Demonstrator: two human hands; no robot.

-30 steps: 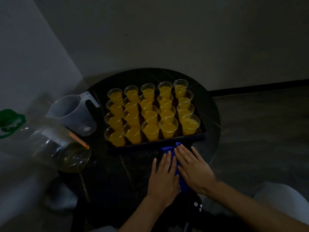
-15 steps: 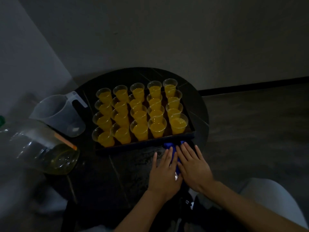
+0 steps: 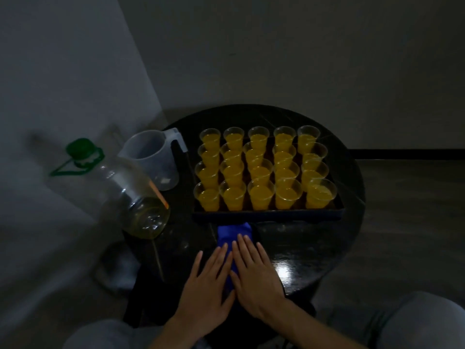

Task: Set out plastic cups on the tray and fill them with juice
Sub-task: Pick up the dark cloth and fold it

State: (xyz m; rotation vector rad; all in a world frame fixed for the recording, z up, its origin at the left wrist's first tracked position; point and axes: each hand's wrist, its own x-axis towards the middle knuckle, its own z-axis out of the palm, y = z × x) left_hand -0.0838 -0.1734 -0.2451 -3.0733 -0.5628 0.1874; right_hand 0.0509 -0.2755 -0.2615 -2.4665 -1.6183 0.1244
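Plastic cups [image 3: 261, 170] — where do they stand, and how full? (First speaker)

Four rows of five on the dark tray [image 3: 266, 214], which sits on the round black surface [image 3: 314, 248]. Every cup holds orange juice and the rims touch or nearly touch, so the task looks essentially complete. (Second speaker)

And the hands? (First speaker)

The left hand [image 3: 208, 285] and right hand [image 3: 256, 278] lie side by side, palms down on a blue cloth [image 3: 232, 231]. The fingers [image 3: 247, 248] are straight and flat, pressing rather than gripping. The cloth's far end reaches the tray's near rim. (Second speaker)

What could go wrong from here? (First speaker)

A forward wipe could push the cloth into that rim and jolt the tray. The cups are light, narrow at the base and closely packed, so one that tips would likely take its neighbours over and spill juice. A sweep to the left risks the clear bottle [image 3: 125, 192] with the green cap [image 3: 81, 149], which sits at the surface's left edge with a little yellowish liquid inside. The empty translucent jug [image 3: 151, 159] just beside the tray could be knocked as well. Dim light makes edges harder to judge. (Second speaker)

Any brand or writing? (First speaker)

None can be read. The bottle shows only the orange edge of a label, its face turned away — and the jug's markings, if there are any, are too faint to make out. (Second speaker)
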